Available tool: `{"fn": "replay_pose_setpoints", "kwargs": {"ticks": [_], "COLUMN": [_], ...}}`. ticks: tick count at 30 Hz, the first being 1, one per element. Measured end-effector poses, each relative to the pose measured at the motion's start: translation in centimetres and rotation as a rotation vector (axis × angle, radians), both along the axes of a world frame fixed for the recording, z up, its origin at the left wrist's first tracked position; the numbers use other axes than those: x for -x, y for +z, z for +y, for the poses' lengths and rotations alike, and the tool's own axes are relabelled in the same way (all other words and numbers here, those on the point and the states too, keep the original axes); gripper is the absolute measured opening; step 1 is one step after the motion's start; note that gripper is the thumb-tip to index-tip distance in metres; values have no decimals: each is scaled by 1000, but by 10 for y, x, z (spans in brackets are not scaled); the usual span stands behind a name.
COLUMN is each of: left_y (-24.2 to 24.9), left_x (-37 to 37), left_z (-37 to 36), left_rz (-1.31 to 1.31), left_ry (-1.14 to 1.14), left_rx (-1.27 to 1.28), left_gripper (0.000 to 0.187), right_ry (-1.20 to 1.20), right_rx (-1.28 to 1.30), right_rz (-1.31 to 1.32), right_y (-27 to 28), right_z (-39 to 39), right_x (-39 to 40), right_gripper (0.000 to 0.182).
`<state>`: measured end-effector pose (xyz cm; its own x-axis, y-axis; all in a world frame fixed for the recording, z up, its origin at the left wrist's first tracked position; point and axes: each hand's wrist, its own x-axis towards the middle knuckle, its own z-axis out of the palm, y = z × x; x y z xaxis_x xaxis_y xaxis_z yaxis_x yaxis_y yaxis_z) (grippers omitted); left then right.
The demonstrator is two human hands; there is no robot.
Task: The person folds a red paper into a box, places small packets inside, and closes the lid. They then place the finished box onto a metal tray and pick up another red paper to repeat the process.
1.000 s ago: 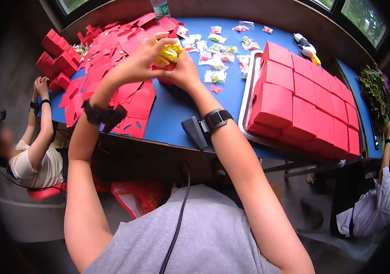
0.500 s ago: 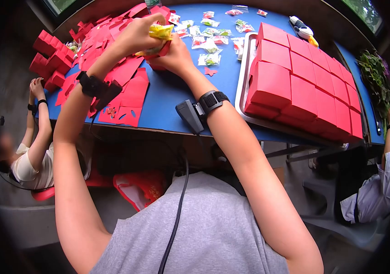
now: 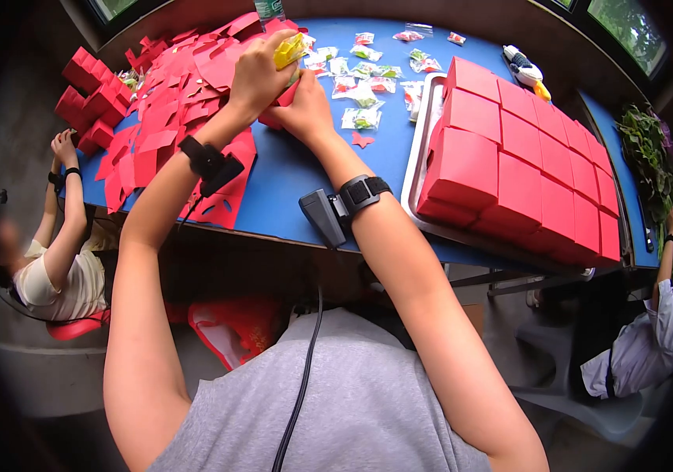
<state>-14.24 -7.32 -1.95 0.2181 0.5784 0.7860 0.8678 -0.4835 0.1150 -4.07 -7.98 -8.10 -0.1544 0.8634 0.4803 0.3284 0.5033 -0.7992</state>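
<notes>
"What is nearest you?"

"My grey shirt, with a black cable running down its front. Further up, my forearms reach out over the blue bench, a strapped device on each wrist."

"And at your right elbow's side of the bench?"

"A pale-rimmed tray carrying a block of red boxes, packed tightly in rows."

"What are your hands doing?"

"My left hand is bent at the wrist, fingers closed round a yellow packet that shows past my fingertips. My right hand, just beside it, is curled round a red paper box, mostly hidden by my fingers. The packet is at the top of the box; whether any of it is inside, I can't tell."

"What lies around them?"

"To the left, a heap of flat red sheets overlapping one another. To the right, a small red cut-out, then scattered clear packets with red and green showing."

"And farthest off?"

"A soft-looking white, dark and yellow object beyond the tray, a bottle behind the sheets, and a window past the bench."
</notes>
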Motion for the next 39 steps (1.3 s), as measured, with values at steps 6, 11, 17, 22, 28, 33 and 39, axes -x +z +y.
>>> {"fn": "replay_pose_setpoints", "kwargs": {"ticks": [6,11,17,22,28,33,39], "left_y": [3,45,34,57,61,64,83], "left_x": [-7,26,42,43,7,14,59], "left_z": [-32,-37,-31,-24,-5,10,-3], "left_rz": [58,-321,-23,-23,560,563,281], "left_ry": [1,-166,18,5,199,176,-81], "left_rx": [236,786,565,718,817,1020,1125], "left_gripper": [39,41,33,33,27,36,29], "right_ry": [-45,-13,-6,57,101,80,88], "right_rx": [-37,-3,-82,-35,-84,-83,-95], "right_rz": [-7,-35,-32,-46,-11,-15,21], "right_y": [-3,1,-3,0,-3,-2,-3], "right_z": [6,-5,-4,-6,-6,-7,-4], "right_x": [5,-1,0,-2,1,-3,2], "right_gripper": [69,82,80,80,90,96,88]}}
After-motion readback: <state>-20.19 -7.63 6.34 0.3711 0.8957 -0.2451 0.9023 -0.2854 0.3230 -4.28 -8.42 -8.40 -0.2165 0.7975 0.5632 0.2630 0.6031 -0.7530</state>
